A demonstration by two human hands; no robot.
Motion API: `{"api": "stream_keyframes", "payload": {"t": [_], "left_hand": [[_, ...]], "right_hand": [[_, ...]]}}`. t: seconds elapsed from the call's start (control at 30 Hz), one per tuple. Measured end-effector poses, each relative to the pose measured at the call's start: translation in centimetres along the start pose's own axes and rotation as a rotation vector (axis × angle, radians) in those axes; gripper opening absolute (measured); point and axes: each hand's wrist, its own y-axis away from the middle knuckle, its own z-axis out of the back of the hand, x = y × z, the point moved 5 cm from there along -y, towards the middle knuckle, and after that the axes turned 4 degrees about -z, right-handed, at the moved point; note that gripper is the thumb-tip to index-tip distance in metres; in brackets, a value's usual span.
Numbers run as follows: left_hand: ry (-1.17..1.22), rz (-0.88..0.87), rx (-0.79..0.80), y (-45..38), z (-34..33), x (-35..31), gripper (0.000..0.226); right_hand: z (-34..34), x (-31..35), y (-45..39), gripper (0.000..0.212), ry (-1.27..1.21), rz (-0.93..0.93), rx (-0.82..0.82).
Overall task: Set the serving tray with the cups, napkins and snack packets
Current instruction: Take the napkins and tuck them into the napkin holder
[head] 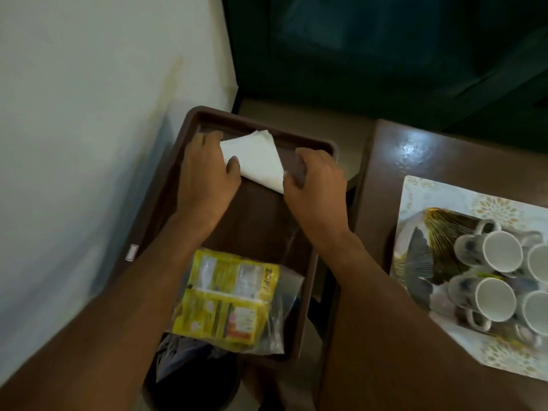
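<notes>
White napkin (255, 161) pressed flat under both hands' fingers (207, 143).

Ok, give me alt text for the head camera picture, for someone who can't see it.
Two bare hands, left hand and right hand, press a folded white napkin at the far end of a brown serving tray. Yellow snack packets lie at its near end. White cups lie on their sides on a patterned mat to the right.

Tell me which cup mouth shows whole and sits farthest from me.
The upper-left white cup on the patterned tray; the other whole mouth lies nearer, two are cropped.
</notes>
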Motion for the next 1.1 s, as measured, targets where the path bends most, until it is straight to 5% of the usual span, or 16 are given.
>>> {"api": "stream_keyframes", "payload": {"t": [0.13,0.37,0.57,0.97,1.1], "left_hand": [[-0.042,-0.059,0.061,-1.7,-0.7,1.6,0.05],[-0.131,-0.082,0.184,-2.5,-2.4,3.0,0.057],[-0.195,-0.054,0.219,-2.9,-2.8,3.1,0.058],[0.081,0.008,0.186,-0.7,-2.1,3.2,0.031],[0.194,-0.037,0.123,0.0,-1.1,2.6,0.02]], "right_hand": [[-2.8,0.3,-1.8,0.027,0.108,-0.065,0.039],[-4.7,0.2,-2.2,0.052,0.12,-0.159,0.087],[-4.6,-0.5,-2.1,0.044,0.023,-0.258,0.087],[-3.7,-2.4,-1.4,0.021,-0.081,-0.236,0.125],[-2.8,-2.0,-0.7,0.038,-0.206,-0.188,0.153]]}}
